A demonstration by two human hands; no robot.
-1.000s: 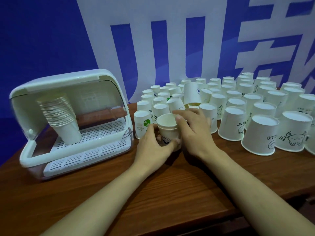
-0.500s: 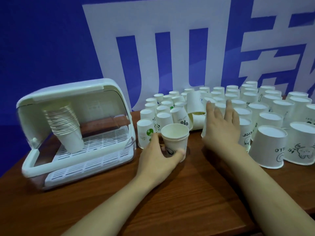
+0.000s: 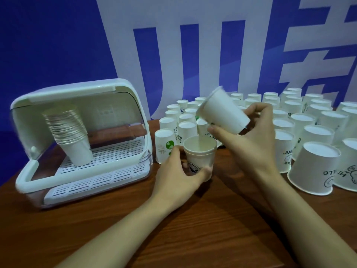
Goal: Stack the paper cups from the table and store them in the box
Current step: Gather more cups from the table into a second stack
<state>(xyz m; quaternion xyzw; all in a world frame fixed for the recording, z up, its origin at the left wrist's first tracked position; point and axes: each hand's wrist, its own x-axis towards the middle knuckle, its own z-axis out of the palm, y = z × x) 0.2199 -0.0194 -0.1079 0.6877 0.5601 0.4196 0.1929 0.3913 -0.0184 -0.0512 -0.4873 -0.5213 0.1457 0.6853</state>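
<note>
**Another cup joins the stack**

We are midway through building a fresh stack on the brown wooden table (image 3: 193,229). Our left hand (image 3: 179,175) wraps its fingers and thumb around a short stack of upright white paper cups (image 3: 200,153), mouth up, standing just in front of the crowd of loose cups. Our right hand (image 3: 251,136) holds a single white paper cup (image 3: 224,113) pinched at its base, tilted on a slant above and slightly behind the stack, its mouth pointing up and to the left. The two are apart; nothing is nested yet.

To the right and behind, dozens of upside-down white paper cups (image 3: 316,167) wait on the table. To the left, the white plastic storage box with its clear flip-up lid (image 3: 81,136) stands open, a tall stack of nested cups (image 3: 69,132) already leaning inside on the slotted tray.

The next move, as we judge it, calls for righting the tilted cup, bringing its base over the open mouth below and pressing it down squarely while the left hand steadies the stack.
</note>
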